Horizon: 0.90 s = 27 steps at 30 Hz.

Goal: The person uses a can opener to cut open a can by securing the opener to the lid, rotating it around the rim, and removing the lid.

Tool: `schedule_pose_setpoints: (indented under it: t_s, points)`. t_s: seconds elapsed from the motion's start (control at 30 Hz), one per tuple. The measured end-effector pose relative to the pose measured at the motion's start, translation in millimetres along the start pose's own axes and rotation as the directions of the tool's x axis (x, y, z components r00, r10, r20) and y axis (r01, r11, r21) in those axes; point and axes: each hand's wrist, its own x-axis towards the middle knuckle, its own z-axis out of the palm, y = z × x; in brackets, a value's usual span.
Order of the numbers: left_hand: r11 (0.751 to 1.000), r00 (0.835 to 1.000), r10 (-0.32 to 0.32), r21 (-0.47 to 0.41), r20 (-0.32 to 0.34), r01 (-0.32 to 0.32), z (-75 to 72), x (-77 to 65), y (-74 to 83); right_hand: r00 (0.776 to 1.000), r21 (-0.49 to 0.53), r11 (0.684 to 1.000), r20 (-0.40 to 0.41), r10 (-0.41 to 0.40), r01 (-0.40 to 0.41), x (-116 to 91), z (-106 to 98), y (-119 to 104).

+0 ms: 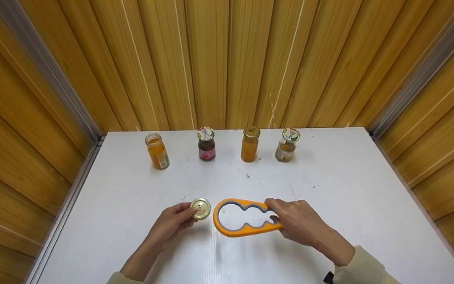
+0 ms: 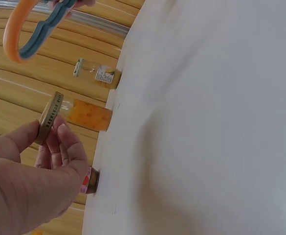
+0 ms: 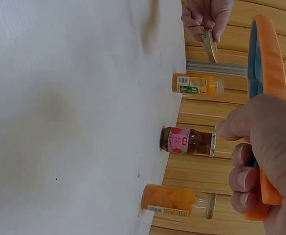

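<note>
My left hand (image 1: 175,219) pinches a gold jar lid (image 1: 201,209) by its edge, thumb on one side and fingers bent in on the other; the lid is raised above the white table (image 1: 349,185), its printed face turned up toward me. My right hand (image 1: 300,219) is closed firmly round the handle end of an orange opener (image 1: 244,232) with a grey, scalloped inner edge; its rounded loop points left and ends just beside the lid — near it, yet apart.

Beyond my hands, four jars stand upright in a row toward the far edge of the table; furthest left is an orange-filled jar (image 1: 157,152) with its glass mouth uncovered; next comes a dark jar (image 1: 206,146) with a pink label and a patterned lid on top; then a taller orange jar (image 1: 250,146), capped in gold; last, on the right, a pale jar (image 1: 285,148) under a white and green patterned lid. A few small dark marks (image 1: 248,176) dot the tabletop between the jars and my hands; wood-look panels (image 1: 246,67) rise behind the table — my light sleeves (image 1: 363,268) show at the bottom.
</note>
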Motion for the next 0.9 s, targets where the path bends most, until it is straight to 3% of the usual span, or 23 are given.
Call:
schedule_pose_setpoints:
  t_s: [0.13,0.23,0.37,0.47,0.6,0.8,0.9]
  points:
    - [0.998,0.997,0.038,0.058,-0.063,-0.034,-12.4,-2.6,8.0,1.000,-0.001,1.000,-0.003,0.009,-0.009,-1.5,0.4,1.7]
    - [0.987,0.984,0.100,0.141,-0.146,-0.079,-22.3,-3.1,13.5,1.000,0.000,1.000,0.000,0.022,-0.022,-3.0,0.8,2.6]
    - [0.950,0.943,0.177,0.298,-0.282,-0.089,-38.2,-0.9,21.3,0.999,-0.002,0.999,0.011,0.033,-0.033,-4.0,0.2,3.0]
    - [0.905,0.903,0.225,0.422,-0.366,-0.054,-50.8,0.5,28.6,0.999,0.000,0.999,0.023,0.038,-0.038,-3.7,-0.2,3.7]
    - [0.801,0.837,0.343,0.599,-0.427,-0.023,-66.3,2.0,36.1,0.999,0.006,0.999,0.033,0.041,-0.041,-3.0,-0.8,4.6]
    - [0.552,0.724,0.594,0.833,-0.351,-0.050,-85.5,10.1,34.9,0.996,0.012,0.998,0.065,0.056,-0.057,-2.0,-1.1,4.4]
    - [0.453,0.678,0.668,0.890,-0.305,-0.046,-88.9,15.0,33.2,0.995,0.019,0.998,0.082,0.065,-0.066,-2.3,-0.8,4.1]
